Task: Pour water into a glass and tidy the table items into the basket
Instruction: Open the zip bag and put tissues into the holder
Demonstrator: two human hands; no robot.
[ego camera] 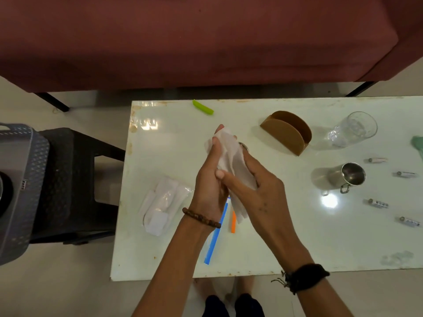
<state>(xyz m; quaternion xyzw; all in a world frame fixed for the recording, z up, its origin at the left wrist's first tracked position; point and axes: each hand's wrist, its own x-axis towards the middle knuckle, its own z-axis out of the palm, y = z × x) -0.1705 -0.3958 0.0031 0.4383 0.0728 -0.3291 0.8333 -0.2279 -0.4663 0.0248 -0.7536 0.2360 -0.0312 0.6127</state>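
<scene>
- Nearest the viewer, below the white paper napkins, a long blue plastic strip (215,236) and a short orange plastic stick (233,223) lie flat on the glossy white worktop (263,252).
- The left hand (209,188) and the right hand (258,193) meet above the worktop, both on the stack of white paper napkins (231,154); the left fingers (216,145) curl round its left edge, and the right thumb and fingers pinch its lower part.
- The napkins look light, soft and limp, so they should crumple or slide apart easily; my judgement is that a flat hold across the whole stack suits them best.
- Left of the napkins lies a clear plastic packet of white items (163,202), likely slippery and floppy.
- Right of the napkins stands a small steel cup with a handle (348,177), with four small cylindrical items (378,203) near it.
- Beyond and right of the napkins, a brown semicircular napkin holder (287,132) stands open-topped; it looks stiff and easy to grip by its walls.
- Further right, a clear drinking glass (353,129) holds water; it is fragile and smooth, best taken round its middle.
- Beyond the napkins, a green plastic stick (203,107) lies by the far edge.
- Far left of the napkins, off the worktop, a grey woven-pattern plastic basket (21,179) sits beside a black stool (68,179).
</scene>
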